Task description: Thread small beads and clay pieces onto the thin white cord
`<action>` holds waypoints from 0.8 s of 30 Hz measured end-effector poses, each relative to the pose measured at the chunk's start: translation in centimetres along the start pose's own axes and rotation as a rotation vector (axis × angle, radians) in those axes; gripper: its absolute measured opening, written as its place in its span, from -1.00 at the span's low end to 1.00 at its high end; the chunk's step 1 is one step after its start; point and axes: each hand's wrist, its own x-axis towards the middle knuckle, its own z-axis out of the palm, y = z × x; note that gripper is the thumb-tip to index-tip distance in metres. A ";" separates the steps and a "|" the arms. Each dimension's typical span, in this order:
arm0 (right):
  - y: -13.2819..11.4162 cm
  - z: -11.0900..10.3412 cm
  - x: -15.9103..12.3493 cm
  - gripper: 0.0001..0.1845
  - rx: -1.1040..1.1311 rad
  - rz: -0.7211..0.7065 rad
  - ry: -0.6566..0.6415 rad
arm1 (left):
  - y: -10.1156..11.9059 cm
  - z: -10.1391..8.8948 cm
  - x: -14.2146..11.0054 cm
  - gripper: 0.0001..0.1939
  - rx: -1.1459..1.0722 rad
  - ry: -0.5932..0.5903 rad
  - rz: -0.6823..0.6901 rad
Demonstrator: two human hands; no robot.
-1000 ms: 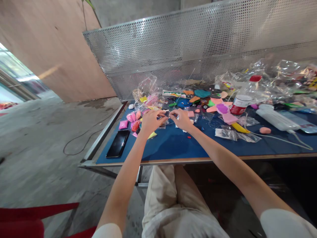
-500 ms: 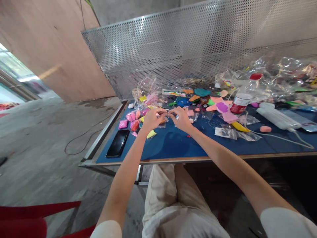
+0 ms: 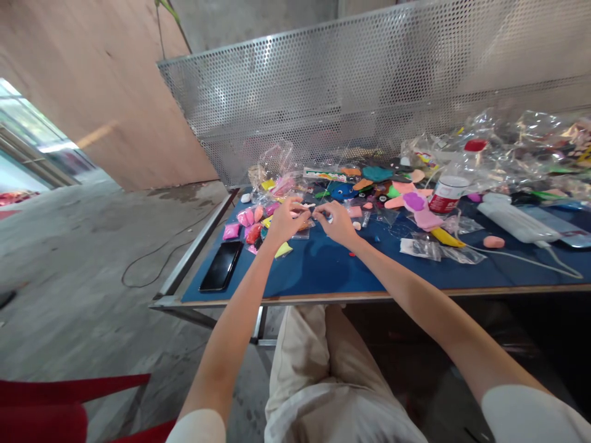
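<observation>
My left hand [image 3: 285, 223] and my right hand [image 3: 338, 223] are held close together over the blue table [image 3: 323, 267], fingertips almost touching. Both hands pinch a small clear packet [image 3: 314, 215] between them, too small to name its contents. Just under the left hand lie a yellow clay wedge [image 3: 282, 250], pink clay packets [image 3: 245, 217] and a red piece [image 3: 252, 234]. A blue clay figure with eyes [image 3: 342, 191] sits behind the hands.
A black phone [image 3: 221, 266] lies near the left table edge. To the right are a white jar [image 3: 446, 194], a white bottle lying flat [image 3: 516, 222], a cable [image 3: 521, 258], clear bags [image 3: 517, 154] and several clay shapes. A perforated metal panel [image 3: 369, 80] backs the table.
The hands have stayed together at the same spot, fingers shifting slightly on the small packet. The view has drifted a little.
</observation>
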 end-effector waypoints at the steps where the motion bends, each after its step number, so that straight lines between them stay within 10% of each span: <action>1: 0.2 0.2 0.1 -0.73 0.051 0.085 0.001 | -0.1 0.0 -0.4 -0.60 0.088 0.101 0.082; 4: 0.8 0.6 0.4 -0.66 0.193 0.264 -0.004 | -0.2 0.0 -1.5 -0.72 0.400 0.282 0.307; 7: 1.0 0.7 0.5 -0.66 0.240 0.266 0.005 | -0.3 0.4 -2.1 -0.83 0.561 0.190 0.422; 24: -0.7 -0.1 0.2 -0.76 0.058 0.112 0.036 | 0.0 -0.2 -1.0 -0.77 0.631 0.074 0.506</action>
